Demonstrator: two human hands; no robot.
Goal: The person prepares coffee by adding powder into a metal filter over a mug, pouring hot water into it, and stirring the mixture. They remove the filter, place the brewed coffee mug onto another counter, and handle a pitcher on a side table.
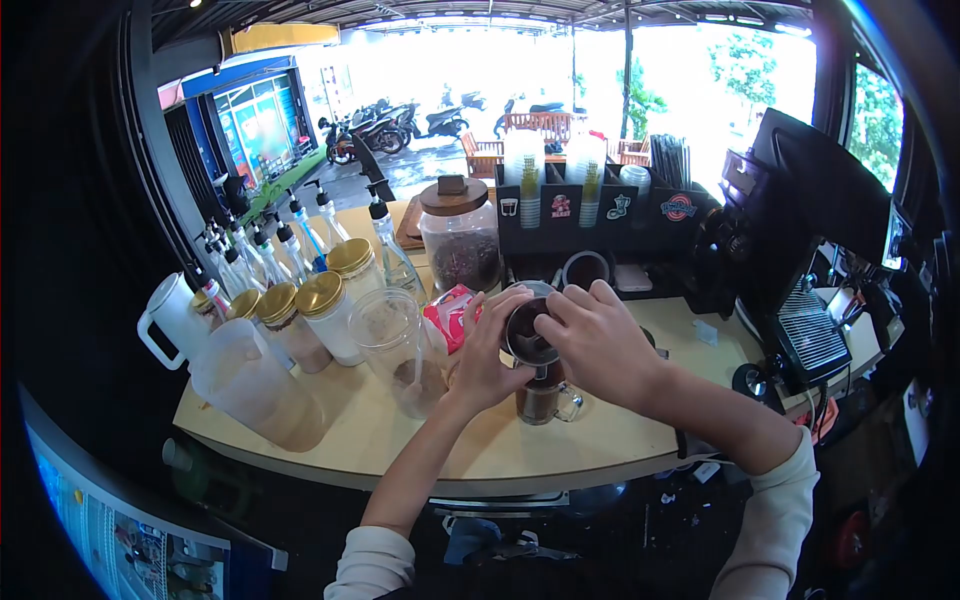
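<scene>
The pale counter [350, 440] carries everything, and its near edge leaves room for both forearms to work low and steady. The frosted jug [230, 365] and the wooden-lidded jar [460, 245] stand apart from the work; the clear container [385, 340] is just beside the left hand [485, 355], so that wrist is best kept from swinging outward. The right hand [615, 345] comes in from the other side, its knuckles high. The pink packet [452, 318], close behind the left fingers, also calls for care. Below the hands, the glass mug [540, 405] stands upright on the counter, dark brown inside, its handle to the right; a knock there would be the likeliest trouble. Above it is the round dark vessel [528, 346]; whether it touches the mug, I cannot tell. The left grip curls around its side and should keep it level. The right fingertips bunch narrowly at its rim, and whether they pinch anything is hidden; light, small movements would suit.
</scene>
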